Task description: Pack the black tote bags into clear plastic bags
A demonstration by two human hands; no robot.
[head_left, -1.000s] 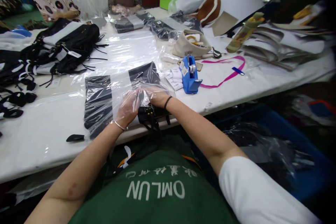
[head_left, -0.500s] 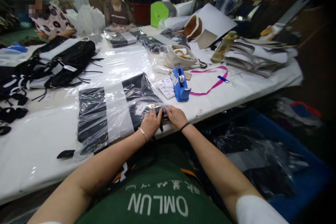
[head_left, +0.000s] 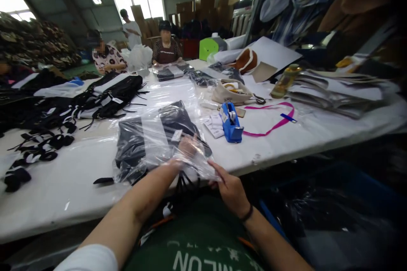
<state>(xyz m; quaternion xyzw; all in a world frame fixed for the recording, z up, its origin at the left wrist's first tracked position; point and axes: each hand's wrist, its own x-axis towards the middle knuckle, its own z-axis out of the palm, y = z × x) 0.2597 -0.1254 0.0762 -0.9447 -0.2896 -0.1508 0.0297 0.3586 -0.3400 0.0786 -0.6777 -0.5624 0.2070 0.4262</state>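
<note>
A folded black item [head_left: 130, 137] with a broad white band across it lies on the table inside a clear plastic bag [head_left: 159, 152]. A small white tag [head_left: 177, 135] shows through the film. My left hand [head_left: 188, 146] is under the plastic at the bag's right end, against the black item; glare and blur hide how its fingers are set. My right hand [head_left: 233, 192] is closed, pinching the bag's edge near the table's front. Black cords [head_left: 186, 182] hang below the left wrist, and a black strap end [head_left: 103, 181] sticks out at the left.
A blue tape dispenser [head_left: 232, 123] stands to the right, beside white labels [head_left: 214, 126] and a pink ribbon [head_left: 276, 127]. Black bags [head_left: 117, 93] pile up at the left. Co-workers sit across the table [head_left: 79, 190]. A blue bin [head_left: 343, 182] is below right.
My left hand has gone from on top of the bag's end to beneath its film. My right hand has drawn the edge toward me. The view has tilted up.
</note>
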